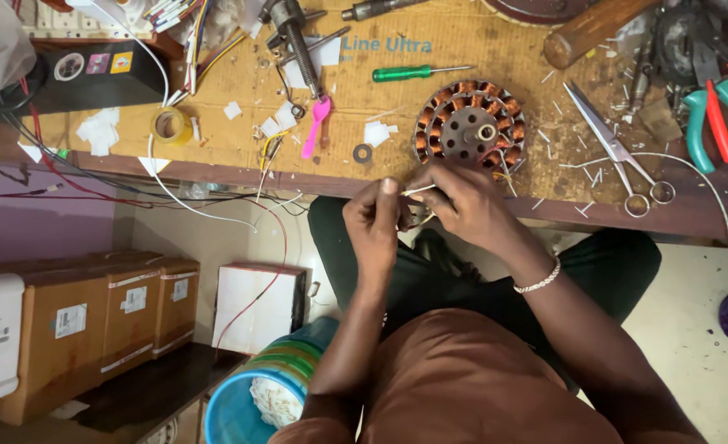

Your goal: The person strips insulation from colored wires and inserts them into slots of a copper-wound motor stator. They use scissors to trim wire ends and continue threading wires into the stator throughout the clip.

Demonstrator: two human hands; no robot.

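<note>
Cluttered wooden workbench [463, 37] edge, seen from above, seated person's lap below it. Left hand [374, 218] and right hand [461, 204] meet just off the bench edge, fingertips of both pressed together pinching a thin pale sleeve or wire piece [418, 190]; its long axis runs roughly left-right between the two pinches, nearly level (too small to tell sleeve from bare wire). Held close to the round copper-wound stator [471, 125], which lies flat on the bench just beyond the right hand, shaft hole up, likely so its leads reach the fingers. Farther out: steel scissors [615, 148] right of the stator, green-handled screwdriver [409, 73] behind it, pink plastic tool [318, 123] and yellowish tape roll [168, 125] to the left.
</note>
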